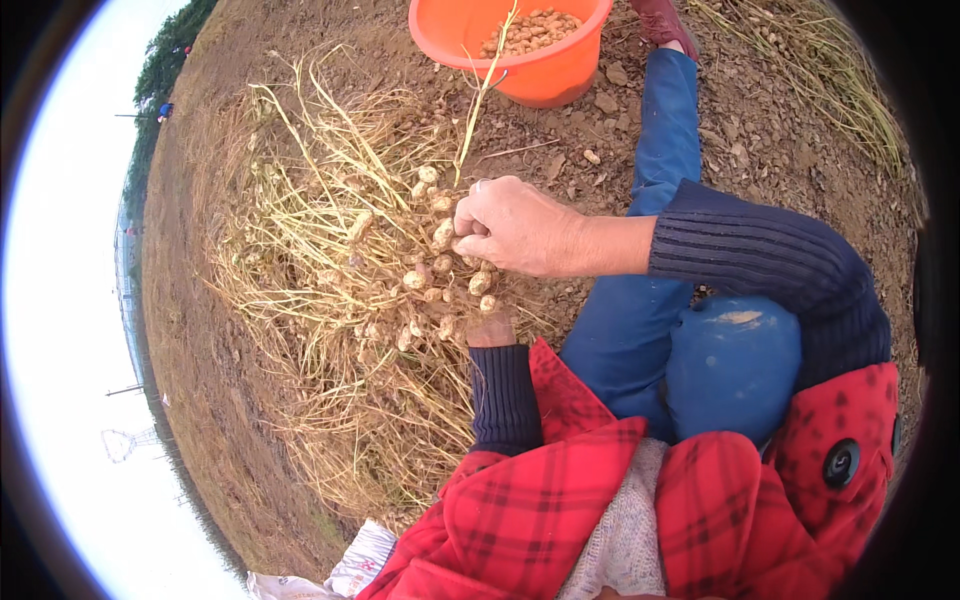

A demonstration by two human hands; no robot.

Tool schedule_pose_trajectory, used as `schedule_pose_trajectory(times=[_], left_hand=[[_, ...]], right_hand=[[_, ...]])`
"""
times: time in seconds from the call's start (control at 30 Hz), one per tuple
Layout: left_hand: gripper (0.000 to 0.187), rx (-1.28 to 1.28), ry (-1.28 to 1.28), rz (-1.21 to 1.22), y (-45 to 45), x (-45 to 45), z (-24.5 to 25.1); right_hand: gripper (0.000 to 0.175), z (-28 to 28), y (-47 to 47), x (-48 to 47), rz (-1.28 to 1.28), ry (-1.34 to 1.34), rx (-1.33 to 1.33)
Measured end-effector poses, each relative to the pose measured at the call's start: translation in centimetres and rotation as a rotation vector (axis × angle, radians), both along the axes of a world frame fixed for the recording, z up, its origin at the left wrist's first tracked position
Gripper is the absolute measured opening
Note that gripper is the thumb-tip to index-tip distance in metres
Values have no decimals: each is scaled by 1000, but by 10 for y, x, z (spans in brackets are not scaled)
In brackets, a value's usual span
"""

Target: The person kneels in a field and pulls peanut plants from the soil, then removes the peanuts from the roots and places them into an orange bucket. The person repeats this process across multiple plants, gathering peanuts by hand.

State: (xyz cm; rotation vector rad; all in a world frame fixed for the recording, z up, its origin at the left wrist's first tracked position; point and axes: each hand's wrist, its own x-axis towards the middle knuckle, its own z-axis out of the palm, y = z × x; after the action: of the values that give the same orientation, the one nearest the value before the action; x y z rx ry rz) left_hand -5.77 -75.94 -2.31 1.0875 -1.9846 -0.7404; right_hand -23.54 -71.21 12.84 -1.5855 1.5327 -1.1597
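Observation:
My right hand (521,229) reaches in from the right, thumb and forefinger pinched on a pale peanut pod (442,235). More soil-dusted pods (480,283) cluster just below it, on the roots of a bunch of dry peanut plants (322,232). From below, my left hand (491,330) goes under this cluster. Only its wrist area shows; pods and roots hide the fingers, so its grip cannot be seen. The yellowed stems spread left from the pods.
An orange plastic basin (517,82) holding picked peanuts (536,31) stands ahead on bare soil. My blue-trousered leg (667,127) stretches beside it. More plants (825,67) lie at upper right. A loose pod (592,157) is on the ground. A white sack (360,559) shows at lower left.

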Motion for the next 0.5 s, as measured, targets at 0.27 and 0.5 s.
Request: schedule_pose_trajectory(times=[0.27, 0.5], left_hand=[[44, 154, 112, -55, 5, 3, -7], [44, 250, 163, -74, 9, 8, -8]], right_hand=[[20, -12, 15, 5, -163, -92, -13], [6, -4, 15, -28, -476, -1171, 165]])
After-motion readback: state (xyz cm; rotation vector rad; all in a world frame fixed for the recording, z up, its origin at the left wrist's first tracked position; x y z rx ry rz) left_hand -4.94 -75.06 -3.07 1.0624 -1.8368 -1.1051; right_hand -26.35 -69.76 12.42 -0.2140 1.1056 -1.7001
